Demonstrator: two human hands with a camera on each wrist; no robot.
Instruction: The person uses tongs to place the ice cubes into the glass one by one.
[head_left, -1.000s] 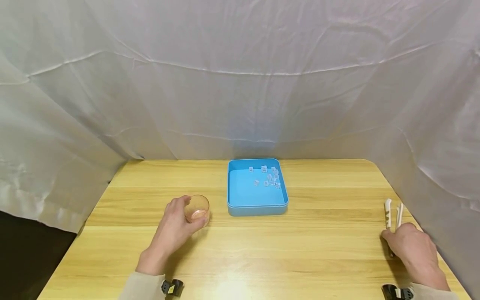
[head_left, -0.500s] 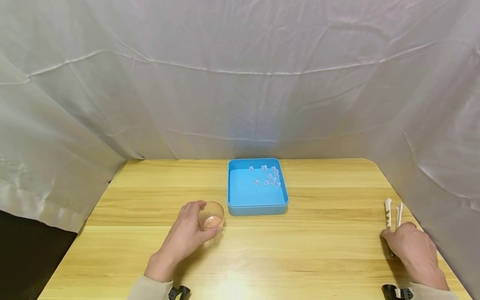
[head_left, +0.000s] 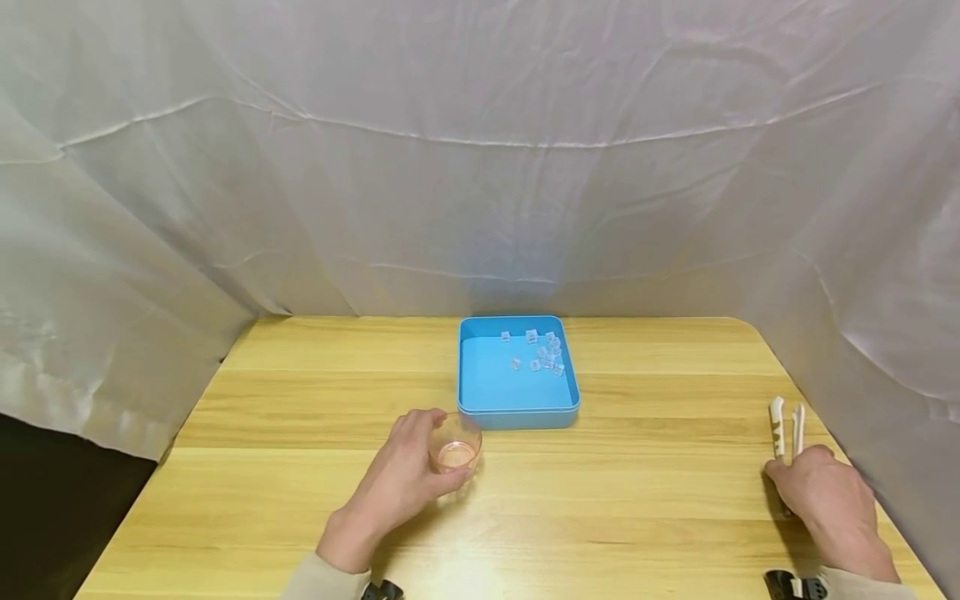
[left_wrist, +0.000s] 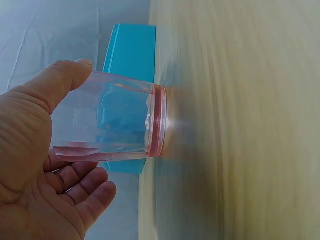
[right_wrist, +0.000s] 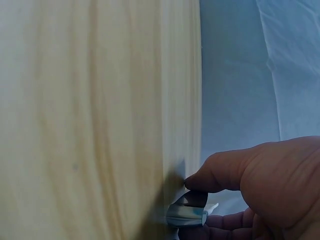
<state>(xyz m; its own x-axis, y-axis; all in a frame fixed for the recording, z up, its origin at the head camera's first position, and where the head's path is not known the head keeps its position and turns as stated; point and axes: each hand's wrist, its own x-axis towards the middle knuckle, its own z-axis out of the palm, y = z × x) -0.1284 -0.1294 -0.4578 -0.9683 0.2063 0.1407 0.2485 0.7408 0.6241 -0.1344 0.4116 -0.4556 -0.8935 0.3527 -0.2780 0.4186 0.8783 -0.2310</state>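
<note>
A clear pinkish cup stands upright at the near left corner of the blue tray. My left hand grips it from the left, with the thumb on one side and fingers on the other. Through the cup's clear wall the blue shows in the left wrist view. At the table's right side my right hand holds a pair of tongs, its white-tipped arms spread apart and pointing away from me. In the right wrist view the thumb and fingers close around the tongs' metallic end.
The shallow blue tray sits at the table's far middle. Several small clear cubes lie in it, mostly toward its right side. Pale curtain hangs behind and beside the wooden table.
My left hand has moved the cup rightward and a little nearer to me, up to the tray's near left corner. The right hand and tongs have stayed in place.
</note>
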